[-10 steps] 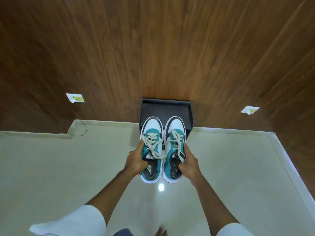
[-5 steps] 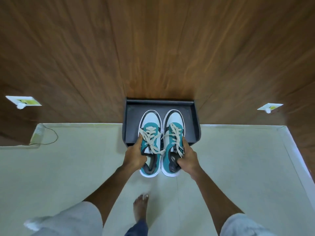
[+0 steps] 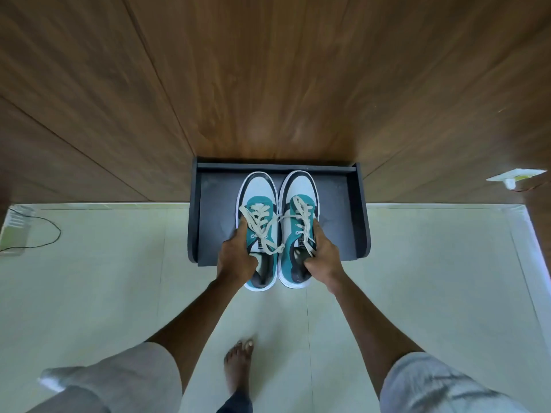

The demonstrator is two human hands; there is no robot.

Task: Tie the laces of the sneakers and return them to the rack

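Two teal, white and black sneakers with cream laces are held side by side over a dark grey rack point(image 3: 208, 222) that stands against the wooden wall. My left hand point(image 3: 235, 257) grips the outer side of the left sneaker point(image 3: 258, 192). My right hand point(image 3: 323, 257) grips the outer side of the right sneaker point(image 3: 301, 189). The toes point at the wall and lie over the rack's top shelf; the heels stick out past its front edge. The laces look knotted, with loose ends trailing over the tongues. Whether the soles touch the shelf cannot be told.
A brown wood-panelled wall point(image 3: 268, 84) rises behind the rack. The floor point(image 3: 104, 278) is pale tile. My bare foot point(image 3: 238, 365) stands below the sneakers. A black cable point(image 3: 44, 231) and a clear item lie at the left wall; a white fitting point(image 3: 515, 177) is at the right.
I have stepped closer to the rack, which now looks larger. Both hands have carried the sneakers forward, so their toes now lie further over the shelf.
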